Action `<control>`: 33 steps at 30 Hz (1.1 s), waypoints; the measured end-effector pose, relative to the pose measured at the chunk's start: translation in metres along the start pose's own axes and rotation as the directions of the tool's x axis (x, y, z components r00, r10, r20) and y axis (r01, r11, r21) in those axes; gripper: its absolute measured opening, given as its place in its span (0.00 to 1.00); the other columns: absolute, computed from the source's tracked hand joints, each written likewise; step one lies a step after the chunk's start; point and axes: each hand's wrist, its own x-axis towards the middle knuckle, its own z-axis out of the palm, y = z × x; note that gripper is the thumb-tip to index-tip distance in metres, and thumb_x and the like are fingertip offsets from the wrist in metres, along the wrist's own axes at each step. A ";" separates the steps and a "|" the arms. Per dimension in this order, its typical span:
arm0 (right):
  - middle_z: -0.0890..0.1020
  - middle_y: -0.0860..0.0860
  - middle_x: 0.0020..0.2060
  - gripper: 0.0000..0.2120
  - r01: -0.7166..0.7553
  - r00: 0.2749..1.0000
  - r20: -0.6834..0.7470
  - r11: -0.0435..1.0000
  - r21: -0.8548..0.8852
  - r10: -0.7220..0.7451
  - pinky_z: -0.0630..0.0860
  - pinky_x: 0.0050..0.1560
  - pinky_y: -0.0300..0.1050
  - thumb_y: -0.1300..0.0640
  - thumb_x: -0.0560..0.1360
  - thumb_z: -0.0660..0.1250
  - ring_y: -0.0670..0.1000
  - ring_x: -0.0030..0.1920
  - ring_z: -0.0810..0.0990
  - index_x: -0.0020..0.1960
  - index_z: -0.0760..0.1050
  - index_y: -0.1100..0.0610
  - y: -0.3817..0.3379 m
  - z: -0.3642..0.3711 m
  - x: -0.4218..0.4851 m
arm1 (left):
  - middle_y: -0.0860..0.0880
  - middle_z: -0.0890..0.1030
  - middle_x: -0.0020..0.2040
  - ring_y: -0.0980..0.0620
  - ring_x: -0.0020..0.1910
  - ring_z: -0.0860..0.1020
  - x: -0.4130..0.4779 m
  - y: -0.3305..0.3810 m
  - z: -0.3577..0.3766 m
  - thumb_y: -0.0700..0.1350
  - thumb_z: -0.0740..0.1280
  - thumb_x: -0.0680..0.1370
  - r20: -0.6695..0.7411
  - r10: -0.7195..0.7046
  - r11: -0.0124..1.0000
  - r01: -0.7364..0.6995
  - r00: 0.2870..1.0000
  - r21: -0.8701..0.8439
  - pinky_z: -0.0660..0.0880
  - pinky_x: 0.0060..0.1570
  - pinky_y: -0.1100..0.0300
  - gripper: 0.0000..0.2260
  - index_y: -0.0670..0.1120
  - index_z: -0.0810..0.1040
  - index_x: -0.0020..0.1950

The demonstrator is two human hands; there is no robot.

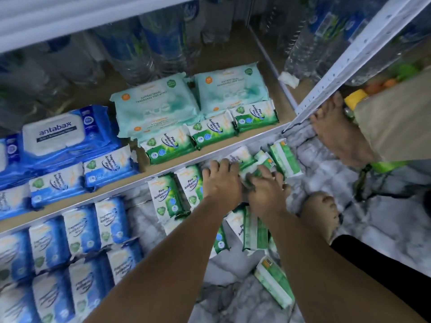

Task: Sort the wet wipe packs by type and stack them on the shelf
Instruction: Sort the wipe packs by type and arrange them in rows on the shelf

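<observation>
Small green Pine wipe packs (163,197) lie scattered on the marble floor below the shelf edge (116,185). My left hand (221,183) curls its fingers over a green-and-white pack (242,156) in that pile. Right beside it, my right hand (267,192) grips another green pack (261,165). More green packs lie under my forearms (254,229) and nearer me (274,282). On the shelf stands a front row of green Pine packs (170,148), with small blue fragrance-free packs (107,166) to its left.
Pale green large packs (156,106) and blue antabax packs (53,134) sit further back on the shelf, water bottles (140,50) behind them. Rows of small blue packs (81,229) cover the floor at left. A white shelf post (349,66) and two bare feet (338,136) (319,213) are at right.
</observation>
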 end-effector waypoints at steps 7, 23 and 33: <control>0.75 0.56 0.58 0.16 -0.204 0.956 -0.195 0.973 0.103 0.221 0.61 0.50 0.54 0.56 0.71 0.69 0.62 0.60 0.71 0.57 0.79 0.57 0.008 0.004 -0.001 | 0.43 0.65 0.71 0.41 0.69 0.65 -0.008 -0.006 0.007 0.59 0.67 0.78 -0.001 -0.060 0.992 0.059 0.998 -0.110 0.67 0.66 0.47 0.30 0.44 0.64 0.72; 0.78 0.51 0.46 0.26 -0.550 0.824 0.115 0.733 0.401 0.555 0.69 0.63 0.57 0.39 0.68 0.72 0.61 0.63 0.75 0.60 0.77 0.52 0.003 -0.017 0.038 | 0.47 0.65 0.59 0.49 0.42 0.75 -0.018 -0.013 -0.007 0.47 0.74 0.70 -0.007 -0.061 0.757 0.041 0.998 -0.652 0.76 0.41 0.56 0.44 0.61 0.52 0.79; 0.77 0.52 0.41 0.08 -0.467 0.813 0.526 -0.259 0.846 0.250 0.66 0.40 0.44 0.57 0.70 0.72 0.50 0.35 0.71 0.45 0.75 0.55 -0.008 -0.077 -0.022 | 0.47 0.77 0.42 0.53 0.28 0.74 -0.075 -0.017 -0.047 0.40 0.73 0.72 0.056 -0.075 0.501 0.087 0.996 -0.861 0.70 0.26 0.61 0.30 0.58 0.60 0.65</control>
